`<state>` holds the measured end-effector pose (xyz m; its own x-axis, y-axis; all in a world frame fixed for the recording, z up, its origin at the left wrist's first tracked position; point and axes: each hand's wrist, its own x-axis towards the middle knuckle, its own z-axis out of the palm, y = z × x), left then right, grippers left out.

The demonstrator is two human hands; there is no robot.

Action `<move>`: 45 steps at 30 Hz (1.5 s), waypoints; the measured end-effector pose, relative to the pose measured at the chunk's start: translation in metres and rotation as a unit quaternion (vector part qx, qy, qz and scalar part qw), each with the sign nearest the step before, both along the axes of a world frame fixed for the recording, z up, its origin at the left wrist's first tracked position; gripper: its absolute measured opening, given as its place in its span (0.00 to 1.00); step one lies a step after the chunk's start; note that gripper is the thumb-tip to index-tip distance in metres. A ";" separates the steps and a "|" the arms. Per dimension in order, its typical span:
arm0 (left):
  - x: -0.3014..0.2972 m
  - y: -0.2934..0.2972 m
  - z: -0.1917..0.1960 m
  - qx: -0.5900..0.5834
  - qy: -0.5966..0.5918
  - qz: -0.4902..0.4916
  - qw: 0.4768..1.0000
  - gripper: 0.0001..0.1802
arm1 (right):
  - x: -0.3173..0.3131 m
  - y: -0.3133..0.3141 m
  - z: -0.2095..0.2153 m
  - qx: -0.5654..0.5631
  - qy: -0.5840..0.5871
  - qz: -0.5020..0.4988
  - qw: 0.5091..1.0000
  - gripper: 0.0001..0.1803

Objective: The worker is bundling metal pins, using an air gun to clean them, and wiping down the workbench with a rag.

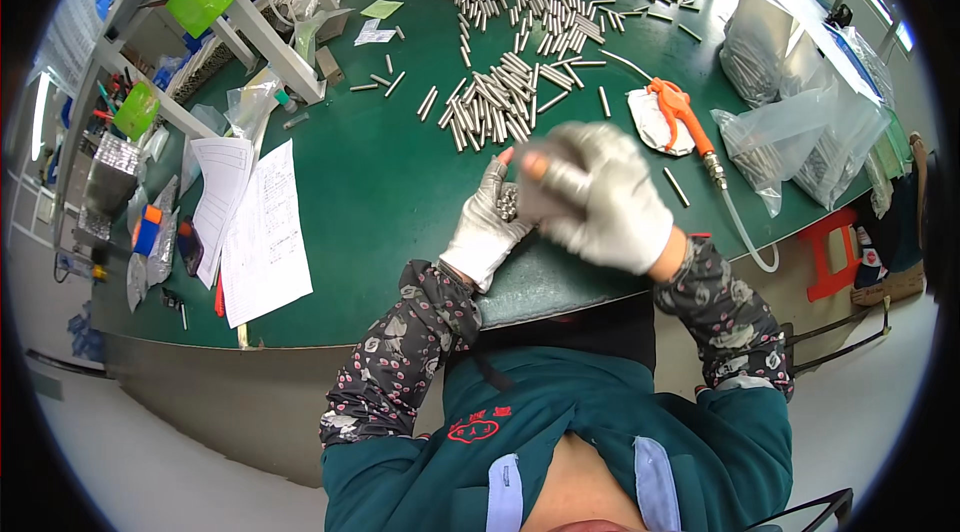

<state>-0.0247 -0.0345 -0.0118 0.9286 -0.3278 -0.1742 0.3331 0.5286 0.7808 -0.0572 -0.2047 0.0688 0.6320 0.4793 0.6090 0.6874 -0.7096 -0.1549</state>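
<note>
My left hand (482,230), in a white fingerless glove, is closed round a bundle of short metal pins (508,200) whose round ends show. Right beside it, my right hand (615,202), gloved the same way and smeared by motion, grips a dark grey piece (540,194). I cannot make out whether that piece is a cloth or a pad. Both hands are close together over the near edge of the green table (390,192). Just beyond them lies a heap of metal pins (495,102).
A larger spread of pins (550,12) covers the far middle. An orange air blow gun (680,117) with its hose lies to the right, near bags of pins (760,147). Paper sheets (265,242) and a metal rack (285,57) are at left. A red stool (832,252) stands beyond the right edge.
</note>
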 end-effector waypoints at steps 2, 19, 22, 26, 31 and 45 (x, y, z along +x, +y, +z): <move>0.001 0.007 -0.013 0.156 -0.151 0.008 0.976 0.45 | 0.000 0.006 -0.011 -0.024 0.024 0.049 0.998 0.28; 0.000 0.008 -0.012 0.265 -0.238 -0.060 0.932 0.32 | 0.018 -0.003 0.000 -0.046 0.044 -0.069 0.996 0.31; 0.002 -0.003 0.001 0.106 -0.078 -0.018 0.991 0.38 | 0.014 -0.001 0.009 -0.029 -0.003 -0.045 0.999 0.31; 0.002 0.007 -0.004 0.157 -0.095 -0.046 0.982 0.48 | 0.016 -0.001 0.000 -0.078 0.033 -0.086 0.993 0.31; 0.025 0.002 -0.008 -0.194 0.129 -0.128 0.964 0.40 | 0.003 0.010 0.011 -0.054 0.020 0.053 0.997 0.25; -0.007 0.011 0.001 0.229 -0.184 -0.090 0.951 0.51 | 0.014 -0.006 0.011 -0.032 0.006 -0.140 0.990 0.30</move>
<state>-0.0313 -0.0233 -0.0111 0.8901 -0.4557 -0.0113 0.0455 0.0641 0.9969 -0.0430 -0.2111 0.0797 0.7531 0.3213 0.5741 0.4602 -0.8809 -0.1108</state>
